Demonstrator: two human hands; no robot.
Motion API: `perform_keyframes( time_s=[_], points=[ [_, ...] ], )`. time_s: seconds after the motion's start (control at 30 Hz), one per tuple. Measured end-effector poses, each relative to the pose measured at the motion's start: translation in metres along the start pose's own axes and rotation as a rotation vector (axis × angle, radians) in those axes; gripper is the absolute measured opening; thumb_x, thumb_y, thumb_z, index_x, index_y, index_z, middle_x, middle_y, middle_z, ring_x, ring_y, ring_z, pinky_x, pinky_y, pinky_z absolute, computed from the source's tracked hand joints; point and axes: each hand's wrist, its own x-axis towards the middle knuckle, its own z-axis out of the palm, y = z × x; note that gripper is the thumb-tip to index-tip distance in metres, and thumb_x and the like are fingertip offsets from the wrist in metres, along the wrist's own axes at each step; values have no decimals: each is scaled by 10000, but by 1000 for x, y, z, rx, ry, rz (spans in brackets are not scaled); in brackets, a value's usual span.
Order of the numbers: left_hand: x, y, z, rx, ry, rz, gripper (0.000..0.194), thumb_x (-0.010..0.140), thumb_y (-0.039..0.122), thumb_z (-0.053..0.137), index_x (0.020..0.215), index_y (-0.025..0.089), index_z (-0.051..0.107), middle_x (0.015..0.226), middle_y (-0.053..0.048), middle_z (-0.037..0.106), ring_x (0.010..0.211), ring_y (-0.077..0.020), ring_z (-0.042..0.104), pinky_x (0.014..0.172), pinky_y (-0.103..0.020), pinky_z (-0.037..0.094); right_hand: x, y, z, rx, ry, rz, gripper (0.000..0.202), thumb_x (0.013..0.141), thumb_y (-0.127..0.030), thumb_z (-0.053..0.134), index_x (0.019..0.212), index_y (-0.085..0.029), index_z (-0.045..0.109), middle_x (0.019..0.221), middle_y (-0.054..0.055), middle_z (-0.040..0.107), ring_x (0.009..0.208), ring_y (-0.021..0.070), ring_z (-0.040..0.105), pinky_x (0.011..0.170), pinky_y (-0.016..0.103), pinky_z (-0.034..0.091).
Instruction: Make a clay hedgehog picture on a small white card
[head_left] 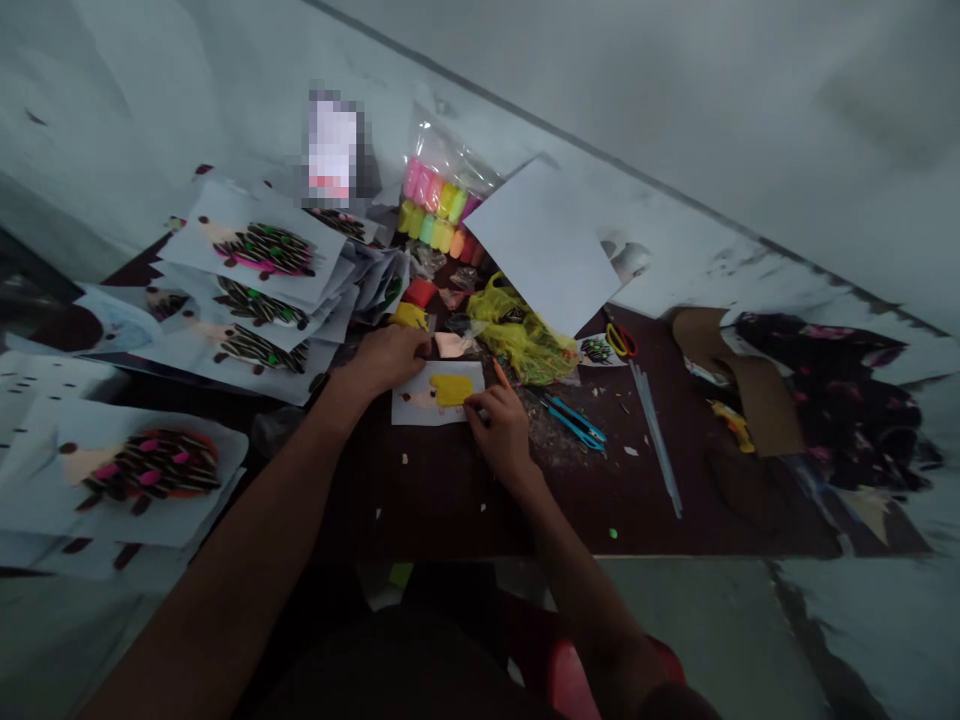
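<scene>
A small white sheet of paper (pixel 409 411) lies flat on the dark table in front of me. On it is a hedgehog shape, with a pale snout and a yellow clay body (pixel 452 390). The bent fingers of my right hand (pixel 501 428) are drawn together at the right end of that body. My left hand (pixel 391 357) rests over the sheet's upper left corner with its fingers curled. Whatever they may hold is hidden. A yellow clay packet (pixel 409 315) lies just beyond that hand, and a pale pink piece of clay (pixel 451 344) is beside it.
Stacked hedgehog pictures (pixel 262 250) fill the left side. Behind are a bag of coloured clay (pixel 439 205) and a large white sheet (pixel 544 250). To the right lie a yellow-green plastic bag (pixel 517 330), blue thread snips (pixel 574 422), scissors (pixel 621 338), clear sticks (pixel 658 440) and dark patterned cloth (pixel 840 400).
</scene>
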Motion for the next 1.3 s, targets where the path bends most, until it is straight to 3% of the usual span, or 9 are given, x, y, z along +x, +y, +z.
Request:
perform_keyframes(
  time_s=[0.23,0.6,0.87,1.03,1.3],
  points=[
    [1,-2,3,-6,-30,-3,256,825,208,542,1002,246,724,1030,-68,753,959,-251,681,770,-290,481,1,-5,5,-116,-62,-59,161,938,-202,598,829,-227,714,827,48,664,849,214,607,879,391,483],
    [-1,-2,4,-29,-23,-10,253,836,196,540,1006,241,721,1039,-67,756,943,-245,685,752,-287,471,-3,-9,1,-253,-107,-111,202,964,-215,570,849,-218,736,858,75,655,861,227,548,796,362,440],
    [0,-1,3,-24,-46,-6,253,841,193,546,1019,236,721,1033,-69,759,932,-240,683,746,-278,467,-13,-21,-7,-289,-171,-136,196,939,-176,558,1013,-201,738,931,106,671,877,254,531,779,385,412],
    [-1,0,3,-23,-47,-27,249,846,203,547,1026,230,718,1041,-85,753,939,-253,684,751,-290,466,-18,-18,-9,-260,-126,-102,276,954,-166,534,1145,-203,730,902,94,666,870,240,551,803,372,427],
    [-2,2,2,-19,-53,-28,252,840,190,539,1023,225,708,1044,-94,748,931,-259,683,748,-298,463,-21,-17,-9,-285,-120,-94,306,963,-178,507,1159,-181,742,863,100,653,848,243,543,788,375,434]
  ],
)
